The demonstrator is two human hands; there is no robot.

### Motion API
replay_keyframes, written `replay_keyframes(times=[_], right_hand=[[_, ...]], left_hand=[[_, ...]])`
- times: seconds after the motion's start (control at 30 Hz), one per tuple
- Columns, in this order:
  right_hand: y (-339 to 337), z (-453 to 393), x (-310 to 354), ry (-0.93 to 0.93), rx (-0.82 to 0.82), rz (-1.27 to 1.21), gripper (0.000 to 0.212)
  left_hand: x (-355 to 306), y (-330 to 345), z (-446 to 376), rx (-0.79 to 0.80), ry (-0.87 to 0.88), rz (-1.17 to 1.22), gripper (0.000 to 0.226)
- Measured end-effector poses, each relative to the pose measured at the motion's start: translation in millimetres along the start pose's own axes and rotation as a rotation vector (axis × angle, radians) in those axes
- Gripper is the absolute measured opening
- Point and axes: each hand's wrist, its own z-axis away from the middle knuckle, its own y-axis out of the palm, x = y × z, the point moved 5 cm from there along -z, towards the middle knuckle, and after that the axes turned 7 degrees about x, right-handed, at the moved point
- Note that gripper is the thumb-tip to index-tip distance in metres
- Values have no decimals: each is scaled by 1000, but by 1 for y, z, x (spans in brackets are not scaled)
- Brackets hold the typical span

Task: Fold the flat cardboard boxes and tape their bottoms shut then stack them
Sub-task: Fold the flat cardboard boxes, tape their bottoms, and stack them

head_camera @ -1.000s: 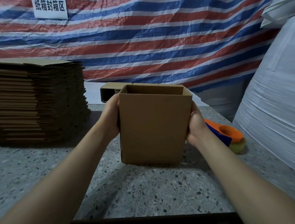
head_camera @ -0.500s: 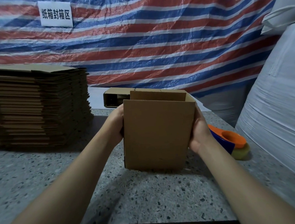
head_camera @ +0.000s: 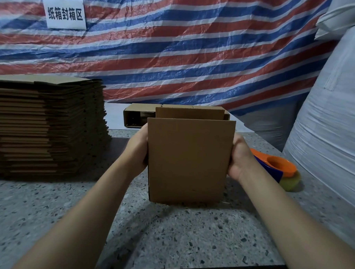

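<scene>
Box [head_camera: 190, 160] tipped away – upright, mouth up | both hands' grip clasps sides

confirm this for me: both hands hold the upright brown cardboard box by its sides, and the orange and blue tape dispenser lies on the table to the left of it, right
Not quite. The head view shows the orange and blue tape dispenser lying on the speckled stone table to the right of the upright brown cardboard box, behind the right hand. The left hand and right hand do hold its sides.
</scene>
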Motion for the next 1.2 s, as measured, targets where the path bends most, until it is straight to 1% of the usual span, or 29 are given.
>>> replay_keyframes(times=[0.07,0.13,0.17,0.27,0.33,0.37,0.4,0.43,0.47,0.5,0.53,0.57,0.63,0.67,0.7,0.73,0.8,0.83,0.9,0.93,0.97,1.03,1.07,1.13,1.2], right_hand=[[0,-1,3,15,-11,15,34],[1,0,9,2,-24,28,26],[1,0,10,-16,-32,28,25],[0,3,14,-118,-91,-29,43],[-2,6,17,-169,-132,-21,42],[-1,8,19,-172,-139,-2,38],[-1,9,19,-164,-135,25,33],[-1,10,19,-149,-129,61,28],[-2,11,18,-141,-126,110,25],[-3,12,18,-141,-130,168,26],[-4,13,18,-144,-130,224,33],[-4,14,18,-152,-112,266,45],[-5,15,19,-154,-35,327,76],[-7,15,19,-161,11,362,85],[-8,16,20,-171,52,401,89],[-9,18,21,-179,83,430,89],[-10,20,25,-183,105,463,82],[-10,20,27,-178,86,472,72],[-10,20,32,-180,5,475,34],[-10,18,32,-178,-33,461,21],[-10,17,32,-181,-57,436,17],[-10,15,31,-187,-66,360,21],[-9,15,31,-190,-56,326,28],[-6,14,33,-203,-19,300,47],[-2,12,38,-206,30,316,59]], left_hand=[[-2,1,-1,18,6,20,44],[-6,1,0,25,11,22,40],[-7,-1,0,15,18,16,37],[-7,-7,1,-46,43,-40,35],[-7,-7,3,-71,39,-69,36],[-7,-6,4,-80,25,-76,41],[-7,-5,5,-69,6,-78,52],[-8,-5,6,-11,-7,-83,66],[-11,-4,7,82,-7,-102,80],[-14,-6,7,178,1,-126,90],[-16,-8,8,258,15,-151,95],[-16,-9,9,315,29,-174,95],[-13,-12,8,350,38,-187,90],[-12,-14,7,337,29,-177,85],[-11,-14,5,315,21,-169,76],[-10,-14,4,290,9,-162,65],[-7,-14,1,210,-20,-138,53],[-6,-14,0,149,-26,-125,46],[-2,-16,-1,39,-4,-126,27],[0,-16,-1,10,7,-109,21],[1,-16,-2,-5,16,-70,19],[1,-15,-1,-23,39,5,19],[1,-14,-1,-27,55,26,23],[-3,-14,-3,-11,102,23,37],[-9,-14,-5,38,143,-39,53]])
